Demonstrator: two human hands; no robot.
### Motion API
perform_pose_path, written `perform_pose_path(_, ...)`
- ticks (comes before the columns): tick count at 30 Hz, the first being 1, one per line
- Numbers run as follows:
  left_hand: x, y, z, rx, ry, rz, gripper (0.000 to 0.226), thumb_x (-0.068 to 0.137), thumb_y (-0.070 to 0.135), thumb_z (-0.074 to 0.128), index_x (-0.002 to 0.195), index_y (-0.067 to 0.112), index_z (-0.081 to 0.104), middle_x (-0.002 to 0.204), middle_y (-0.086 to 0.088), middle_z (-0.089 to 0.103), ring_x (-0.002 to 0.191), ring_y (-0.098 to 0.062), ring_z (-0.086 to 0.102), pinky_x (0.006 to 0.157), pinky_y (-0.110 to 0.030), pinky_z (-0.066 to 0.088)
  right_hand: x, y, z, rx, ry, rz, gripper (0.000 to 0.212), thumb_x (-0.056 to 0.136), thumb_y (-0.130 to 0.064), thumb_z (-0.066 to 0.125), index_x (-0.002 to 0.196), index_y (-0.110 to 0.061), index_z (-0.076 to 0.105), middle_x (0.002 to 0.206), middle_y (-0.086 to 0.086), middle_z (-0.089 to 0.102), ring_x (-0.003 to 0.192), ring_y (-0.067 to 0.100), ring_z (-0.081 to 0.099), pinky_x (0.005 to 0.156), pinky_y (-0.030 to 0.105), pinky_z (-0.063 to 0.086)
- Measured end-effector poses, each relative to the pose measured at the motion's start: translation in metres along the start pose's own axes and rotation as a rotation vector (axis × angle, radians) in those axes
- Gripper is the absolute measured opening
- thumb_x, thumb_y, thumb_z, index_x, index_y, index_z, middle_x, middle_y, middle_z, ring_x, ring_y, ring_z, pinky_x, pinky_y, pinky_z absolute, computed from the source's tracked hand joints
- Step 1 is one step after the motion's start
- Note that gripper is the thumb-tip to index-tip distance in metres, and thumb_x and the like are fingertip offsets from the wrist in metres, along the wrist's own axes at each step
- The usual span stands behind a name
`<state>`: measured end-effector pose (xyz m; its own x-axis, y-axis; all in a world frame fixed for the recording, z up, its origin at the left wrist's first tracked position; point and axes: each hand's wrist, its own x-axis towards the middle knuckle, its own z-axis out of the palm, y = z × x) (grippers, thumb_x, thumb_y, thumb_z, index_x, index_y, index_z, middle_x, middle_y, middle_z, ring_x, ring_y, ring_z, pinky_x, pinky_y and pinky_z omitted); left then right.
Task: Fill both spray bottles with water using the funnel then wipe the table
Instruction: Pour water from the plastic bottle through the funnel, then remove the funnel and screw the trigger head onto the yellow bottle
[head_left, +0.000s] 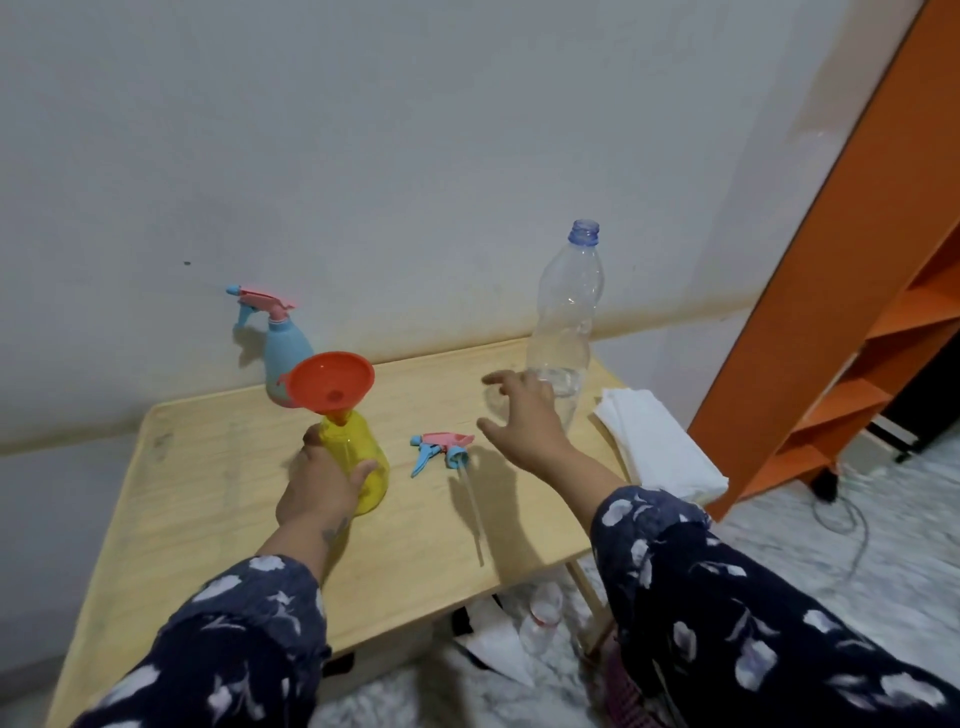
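Observation:
A yellow spray bottle stands uncapped on the wooden table, with an orange funnel seated in its neck. My left hand grips the yellow bottle's body. Its pink and blue spray head lies on the table just to the right, tube pointing toward me. A blue spray bottle with its head on stands at the back by the wall. A clear water bottle, uncapped and with a little water at the bottom, stands at the back right. My right hand hovers open just left of it.
A folded white cloth lies on the table's right edge. An orange shelf unit stands to the right. Under the table are another plastic bottle and papers. A cable lies on the floor.

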<state>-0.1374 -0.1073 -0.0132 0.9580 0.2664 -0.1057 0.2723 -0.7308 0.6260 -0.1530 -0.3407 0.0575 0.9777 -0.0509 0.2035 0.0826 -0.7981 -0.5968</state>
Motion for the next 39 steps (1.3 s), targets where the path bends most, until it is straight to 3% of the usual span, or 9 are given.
perform_pose_path(2,-0.001,0.000,-0.001,0.010,-0.005,0.004,0.079,0.083,0.053,0.064,0.141,0.012,0.027,0.135,-0.013,0.049,0.124,-0.034,0.049,0.094,-0.049,0.047,-0.002,-0.018,0.008,0.047,-0.142,-0.049,0.059,0.083,-0.027,0.070,0.135,-0.024,0.043,0.128,0.006,0.050,0.125,0.023,0.042,0.100,0.035,0.038)
perform_pose_path(5,-0.001,-0.001,-0.002,-0.009,-0.006,0.006,0.077,0.082,0.054,0.064,0.139,0.017,0.026,0.132,-0.009,0.051,0.119,-0.033,0.053,0.090,-0.048,0.049,-0.001,-0.052,0.022,0.214,-0.257,-0.061,0.083,0.076,-0.032,0.078,0.144,-0.022,0.032,0.137,0.005,0.048,0.127,0.018,0.044,0.102,0.033,0.040)
perform_pose_path(9,-0.004,-0.003,-0.001,-0.075,-0.005,0.012,0.075,0.084,0.048,0.064,0.142,0.026,0.020,0.133,-0.004,0.050,0.116,-0.032,0.056,0.088,-0.045,0.049,0.006,-0.086,0.043,0.473,-0.297,-0.001,0.107,0.068,-0.035,0.085,0.150,-0.023,0.017,0.147,0.000,0.038,0.129,0.017,0.044,0.103,0.032,0.041)
perform_pose_path(13,-0.008,-0.001,-0.002,-0.047,0.004,-0.013,0.082,0.088,0.049,0.060,0.150,0.026,0.012,0.144,-0.002,0.043,0.122,-0.030,0.053,0.082,-0.034,0.043,0.013,-0.104,0.061,0.582,-0.294,0.014,0.117,0.062,-0.036,0.088,0.151,-0.022,0.014,0.149,-0.002,0.035,0.129,0.014,0.045,0.104,0.033,0.041)
perform_pose_path(20,-0.007,-0.005,-0.005,-0.143,0.072,0.060,0.075,0.076,0.053,0.069,0.137,0.028,0.034,0.130,0.003,0.054,0.116,-0.026,0.058,0.089,-0.037,0.049,0.025,-0.111,0.058,0.576,-0.281,-0.021,0.098,0.066,-0.030,0.086,0.146,-0.018,0.032,0.141,0.001,0.045,0.110,0.011,0.053,0.090,0.022,0.045)
perform_pose_path(23,-0.008,-0.006,-0.010,-0.172,0.110,0.063,0.069,0.072,0.054,0.071,0.130,0.036,0.039,0.121,0.008,0.058,0.108,-0.022,0.060,0.081,-0.034,0.049,0.030,-0.110,0.055,0.610,-0.311,-0.005,0.095,0.068,-0.029,0.085,0.147,-0.018,0.033,0.143,0.002,0.043,0.112,0.014,0.056,0.082,0.017,0.045)
perform_pose_path(28,-0.011,-0.004,-0.013,-0.240,0.108,0.054,0.070,0.069,0.063,0.068,0.129,0.043,0.038,0.124,0.012,0.056,0.103,-0.021,0.061,0.081,-0.038,0.053,0.039,-0.111,0.050,0.606,-0.340,-0.001,0.093,0.069,-0.035,0.083,0.146,-0.019,0.034,0.144,0.003,0.041,0.122,0.019,0.050,0.095,0.030,0.048)
perform_pose_path(33,-0.011,0.001,-0.017,-0.249,0.093,0.062,0.070,0.067,0.064,0.066,0.128,0.043,0.039,0.126,0.013,0.053,0.104,-0.017,0.059,0.081,-0.039,0.053,0.044,-0.113,0.043,0.616,-0.358,-0.020,0.091,0.072,-0.033,0.082,0.147,-0.020,0.032,0.146,0.003,0.039,0.110,0.013,0.050,0.087,0.024,0.044)
perform_pose_path(39,-0.012,0.003,-0.020,-0.234,0.059,0.032,0.074,0.066,0.067,0.066,0.130,0.046,0.035,0.130,0.014,0.052,0.110,-0.017,0.057,0.084,-0.039,0.051,0.047,-0.115,0.037,0.606,-0.339,-0.048,0.090,0.073,-0.033,0.081,0.147,-0.021,0.032,0.146,0.002,0.039,0.123,0.013,0.042,0.091,0.024,0.039)
